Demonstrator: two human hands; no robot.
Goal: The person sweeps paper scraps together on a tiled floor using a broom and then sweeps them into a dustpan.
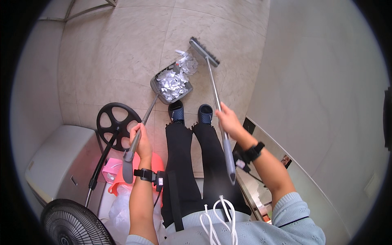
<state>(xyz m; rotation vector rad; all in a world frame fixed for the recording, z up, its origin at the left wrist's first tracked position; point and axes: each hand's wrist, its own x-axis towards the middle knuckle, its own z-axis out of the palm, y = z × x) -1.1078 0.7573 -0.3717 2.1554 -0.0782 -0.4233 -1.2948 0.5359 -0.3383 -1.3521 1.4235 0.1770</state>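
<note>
My left hand (141, 141) grips the grey pole of a long-handled dustpan (155, 85), whose pan rests on the floor just beyond my feet. Torn white paper scraps (172, 83) fill much of the pan. More scraps (188, 63) lie in a heap at its far, open edge, partly on the tiles. In my right hand (229, 121) is the metal handle of a broom (204, 52). Its dark-bristled head stands on the floor past the heap, to the right and apart from the paper.
A pedestal fan with a black round base (105, 134) and wire cage (76, 225) stands at my left, by a grey cabinet (67, 162). Near my left forearm are a pink container (111, 170), an orange-red basin (157, 160) and a plastic bag (119, 208). A grey panel (312, 92) borders the right.
</note>
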